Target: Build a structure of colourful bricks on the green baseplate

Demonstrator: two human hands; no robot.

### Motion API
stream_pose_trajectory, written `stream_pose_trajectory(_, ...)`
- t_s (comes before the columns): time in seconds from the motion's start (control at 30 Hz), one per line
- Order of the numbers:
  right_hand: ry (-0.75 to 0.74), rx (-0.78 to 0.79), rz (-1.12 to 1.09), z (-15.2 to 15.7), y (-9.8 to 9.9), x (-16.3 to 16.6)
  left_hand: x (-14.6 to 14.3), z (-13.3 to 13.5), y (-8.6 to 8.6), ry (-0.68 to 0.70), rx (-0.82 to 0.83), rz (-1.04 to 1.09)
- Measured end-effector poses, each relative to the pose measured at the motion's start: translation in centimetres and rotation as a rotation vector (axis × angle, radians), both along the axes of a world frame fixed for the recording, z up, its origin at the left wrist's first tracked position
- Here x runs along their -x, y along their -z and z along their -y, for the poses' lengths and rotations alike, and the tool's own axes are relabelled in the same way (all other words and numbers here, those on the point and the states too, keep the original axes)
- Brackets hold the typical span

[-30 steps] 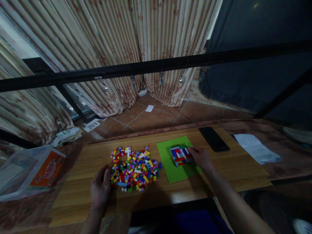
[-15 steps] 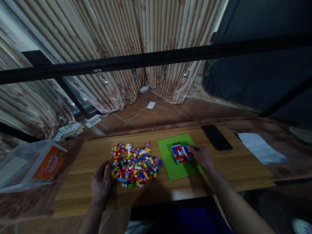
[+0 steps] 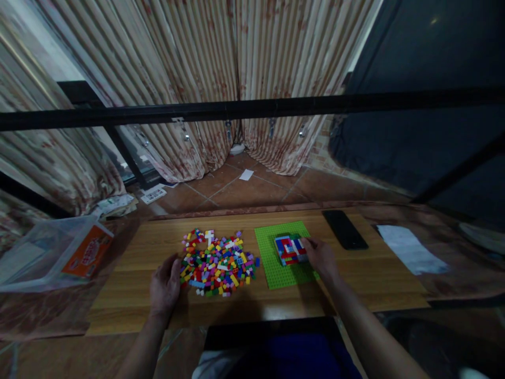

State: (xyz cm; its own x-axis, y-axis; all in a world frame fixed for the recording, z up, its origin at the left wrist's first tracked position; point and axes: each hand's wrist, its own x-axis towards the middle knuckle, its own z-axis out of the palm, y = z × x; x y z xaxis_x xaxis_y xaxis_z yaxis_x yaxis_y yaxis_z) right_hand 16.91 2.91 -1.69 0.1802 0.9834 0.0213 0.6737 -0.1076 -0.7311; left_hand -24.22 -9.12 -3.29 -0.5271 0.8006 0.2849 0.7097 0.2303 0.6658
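Just left of the fingertips of the right hand (image 3: 322, 259), touching them, a low red, white and blue plastic-brick block (image 3: 289, 250) sits over a flat green studded plastic baseplate (image 3: 273, 271); whether they pinch it I can't tell, but an uneven press could pop bricks loose.

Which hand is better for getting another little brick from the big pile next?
Probably the left hand: it's right beside the pile of loose toy bricks. The right hand is farther off, with its fingers at the brick build on the green baseplate.
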Motion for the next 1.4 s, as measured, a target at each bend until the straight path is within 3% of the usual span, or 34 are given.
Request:
stream_pose_trajectory(0.1, 0.027, -0.087, -0.015, 1.7, 0.5, 0.9, 0.0, 0.0, 0.2, -0.001, -0.009, -0.002)
stream_pose_trajectory(0.27, -0.030, -0.266, 0.192, 5.0, 1.6, 2.7, -0.1, -0.1, 0.2, -0.003, 0.002, -0.008)
stream_pose_trajectory(0.53, -0.014, -0.290, 0.347, 6.4, 2.3, 4.9, -0.2, 0.0, 0.1, 0.002, 0.003, -0.032)
stream_pose_trajectory(0.73, -0.029, -0.276, 0.373, 5.9, 2.6, 4.2, -0.3, 0.1, -0.1, -0.004, 0.014, -0.044)
stream_pose_trajectory(1.13, -0.525, -0.159, 0.314, 1.1, 1.7, -4.3, -0.1, 0.2, 0.2, 0.001, 0.019, -0.020)
stream_pose_trajectory(1.4, -0.740, -0.072, 0.339, 0.2, 0.0, -4.9, 0.0, 0.1, 0.4, -0.001, 0.004, -0.017)
